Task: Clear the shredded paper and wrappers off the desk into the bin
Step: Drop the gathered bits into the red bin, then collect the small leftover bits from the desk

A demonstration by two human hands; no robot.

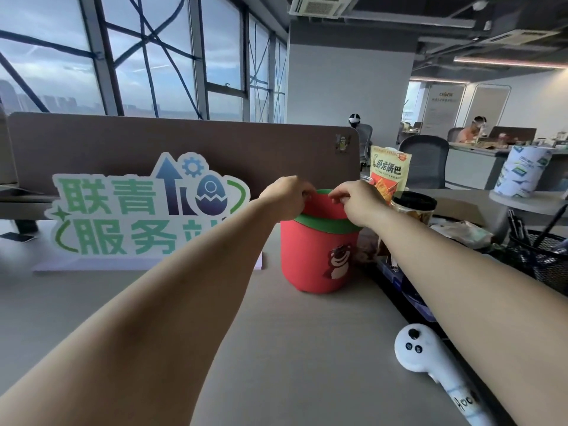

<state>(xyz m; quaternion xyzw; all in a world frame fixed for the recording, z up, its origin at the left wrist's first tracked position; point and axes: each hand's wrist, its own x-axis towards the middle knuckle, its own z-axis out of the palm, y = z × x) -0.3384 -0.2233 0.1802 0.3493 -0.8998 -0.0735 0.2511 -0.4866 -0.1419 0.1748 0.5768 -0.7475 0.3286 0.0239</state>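
Dead ahead on the bench [276, 333], left hand [287, 196] and right hand [353, 199] each pinch the upright bin [313, 259] at its top edge, equally near.

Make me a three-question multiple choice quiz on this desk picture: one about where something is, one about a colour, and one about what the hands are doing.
1. Where does the white controller lie, relative to the red bin?
A) on the desk, nearer the camera and to the right
B) inside the bin
C) on the floor

2. What colour is the band round the bin's upper part?
A) blue
B) green
C) yellow

3. What are the left hand and right hand doing?
A) lying flat on the desk
B) pinching the bin's top edge
C) holding the controller

Answers:
1 A: the controller lies on the grey desk at lower right, apart from the bin.
2 B: a green ring circles the bin below its red top.
3 B: the fingers of both hands curl onto the top edge.
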